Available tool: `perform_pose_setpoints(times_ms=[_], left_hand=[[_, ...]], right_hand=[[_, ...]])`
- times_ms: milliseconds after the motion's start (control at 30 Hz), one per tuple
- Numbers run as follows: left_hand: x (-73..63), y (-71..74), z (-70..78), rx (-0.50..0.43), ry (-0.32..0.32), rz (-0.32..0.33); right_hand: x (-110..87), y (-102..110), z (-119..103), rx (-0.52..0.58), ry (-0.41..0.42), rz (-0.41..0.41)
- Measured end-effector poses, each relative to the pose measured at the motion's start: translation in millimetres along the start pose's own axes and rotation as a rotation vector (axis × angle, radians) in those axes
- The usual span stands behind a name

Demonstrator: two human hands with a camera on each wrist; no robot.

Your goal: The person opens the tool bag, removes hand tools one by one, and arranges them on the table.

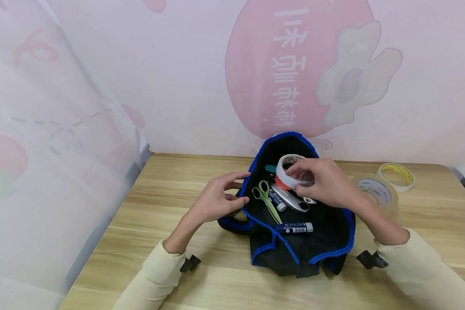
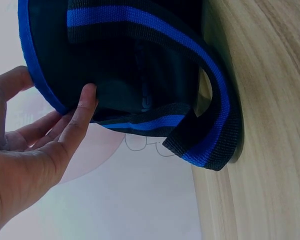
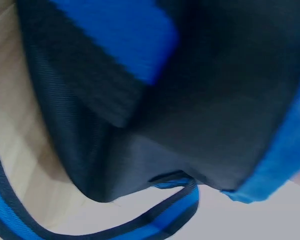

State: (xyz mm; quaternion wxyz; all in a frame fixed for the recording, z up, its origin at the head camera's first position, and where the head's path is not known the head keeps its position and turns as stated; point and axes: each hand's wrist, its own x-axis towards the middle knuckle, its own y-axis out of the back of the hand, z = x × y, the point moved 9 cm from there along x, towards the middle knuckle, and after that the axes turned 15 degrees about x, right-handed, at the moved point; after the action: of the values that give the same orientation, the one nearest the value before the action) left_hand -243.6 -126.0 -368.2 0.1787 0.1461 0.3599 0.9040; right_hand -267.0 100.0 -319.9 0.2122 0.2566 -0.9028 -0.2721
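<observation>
A black bag with blue trim (image 1: 333, 228) lies on the table, its mouth spread toward me. My left hand (image 1: 220, 196) grips the bag's left rim, fingertips at the blue edging; in the left wrist view, part of that hand (image 2: 45, 145) lies against the outer wall. Inside the bag, my right hand (image 1: 323, 181) holds a white tape roll (image 1: 283, 177), fingers in its hole. An orange item (image 1: 281, 183) shows beneath the roll. Nearby lie green scissors (image 1: 264, 196), a silver ridged tool (image 1: 290, 199) and two glue sticks, the front one (image 1: 296, 228) near the mouth.
Right of the bag, a wide clear tape roll (image 1: 389, 200) and a narrower tape roll (image 1: 408, 183) lie on the wooden table (image 1: 139, 254). A blue-striped strap (image 2: 222, 115) loops out at the bag's side. A printed cloth (image 1: 186, 86) hangs behind.
</observation>
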Motion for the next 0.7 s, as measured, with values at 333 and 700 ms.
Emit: perform_pose_setpoints(times_ms=[333, 700], left_hand=[[0.9, -1.1, -1.0, -0.002, 0.014, -0.001], [0.4, -1.0, -1.9, -0.001, 0.016, -0.004]], right_hand=[[-14.9, 36.7, -13.0, 0.002, 0.050, 0.106], [-41.4, 71.6, 9.2, -0.058, 0.037, 0.208]])
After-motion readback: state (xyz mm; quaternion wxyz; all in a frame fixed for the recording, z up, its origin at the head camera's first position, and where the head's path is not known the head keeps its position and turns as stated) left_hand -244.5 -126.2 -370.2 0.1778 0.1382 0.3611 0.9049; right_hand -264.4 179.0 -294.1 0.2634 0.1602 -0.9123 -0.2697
